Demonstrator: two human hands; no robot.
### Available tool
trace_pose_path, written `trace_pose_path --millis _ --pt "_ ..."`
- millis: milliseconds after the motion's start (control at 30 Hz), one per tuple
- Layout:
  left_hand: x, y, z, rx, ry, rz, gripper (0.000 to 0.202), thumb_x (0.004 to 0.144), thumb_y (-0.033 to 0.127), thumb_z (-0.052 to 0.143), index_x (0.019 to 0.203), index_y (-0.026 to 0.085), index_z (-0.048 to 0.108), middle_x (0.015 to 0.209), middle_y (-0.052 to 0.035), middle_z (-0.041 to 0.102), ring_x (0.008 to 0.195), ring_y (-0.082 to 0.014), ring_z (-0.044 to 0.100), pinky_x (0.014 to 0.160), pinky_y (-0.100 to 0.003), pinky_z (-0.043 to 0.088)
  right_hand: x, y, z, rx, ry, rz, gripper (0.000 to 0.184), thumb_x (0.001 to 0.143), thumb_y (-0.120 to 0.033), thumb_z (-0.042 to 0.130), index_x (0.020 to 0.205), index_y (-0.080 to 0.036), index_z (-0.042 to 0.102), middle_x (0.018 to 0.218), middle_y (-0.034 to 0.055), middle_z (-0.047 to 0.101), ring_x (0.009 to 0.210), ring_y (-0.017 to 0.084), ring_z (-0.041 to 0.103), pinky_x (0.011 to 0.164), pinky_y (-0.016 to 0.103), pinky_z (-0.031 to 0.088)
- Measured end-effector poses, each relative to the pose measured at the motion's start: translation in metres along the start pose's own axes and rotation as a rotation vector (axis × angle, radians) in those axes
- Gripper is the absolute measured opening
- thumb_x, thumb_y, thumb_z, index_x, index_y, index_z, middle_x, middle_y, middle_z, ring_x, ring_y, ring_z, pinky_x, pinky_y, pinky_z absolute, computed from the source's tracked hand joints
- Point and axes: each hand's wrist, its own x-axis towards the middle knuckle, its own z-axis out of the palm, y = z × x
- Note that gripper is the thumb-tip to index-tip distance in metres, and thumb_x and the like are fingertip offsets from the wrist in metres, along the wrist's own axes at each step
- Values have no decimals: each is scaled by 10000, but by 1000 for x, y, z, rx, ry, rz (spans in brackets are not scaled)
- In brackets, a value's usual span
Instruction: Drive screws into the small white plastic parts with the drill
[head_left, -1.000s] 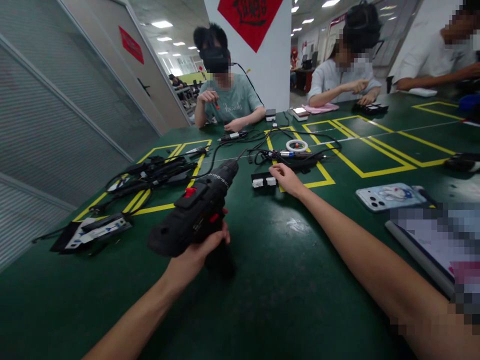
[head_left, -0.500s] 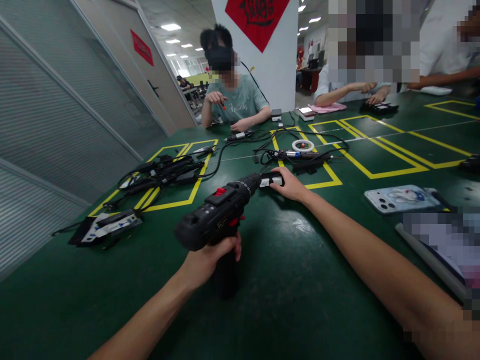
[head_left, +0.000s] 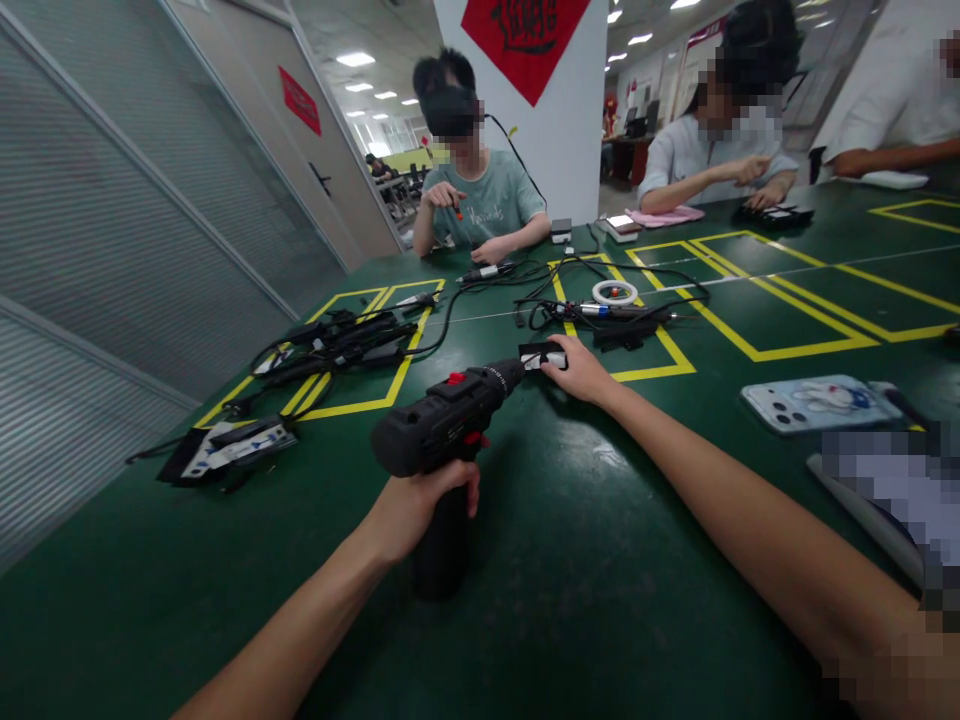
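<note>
My left hand is wrapped round the grip of a black cordless drill with red buttons, held upright over the green table. The drill's chuck points at a small black block with white labels. My right hand is stretched out across the table and its fingers close on that block, holding it down right at the drill's tip.
A tangle of black cables and tools lies to the left, a black pouch nearer. A tape roll and more cables sit beyond the block. A phone lies right. Three people sit across the table.
The drill swung right and forward until its tip met the block. My right hand closed on the block and drew it slightly nearer.
</note>
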Motion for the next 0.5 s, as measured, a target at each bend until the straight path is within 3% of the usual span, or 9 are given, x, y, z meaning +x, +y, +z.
trace_pose_path --millis 333,500 --pt "3 -1 -1 -58 23 -40 311 841 310 615 1080 113 643 688 -7 588 612 -181 568 626 -334 446 1 3 4 0 14 -4 508 835 -363 616 1292 -154 538 1261 145 561 1195 281 537 1064 420 421" --pt "2 0 1 -15 9 -18 375 845 296 603 1183 134 609 685 0 601 607 -182 571 625 -333 443 1 3 4 4 1 -11 512 839 -371 612 1291 -143 533 1250 149 565 1181 277 540 1051 415 430"
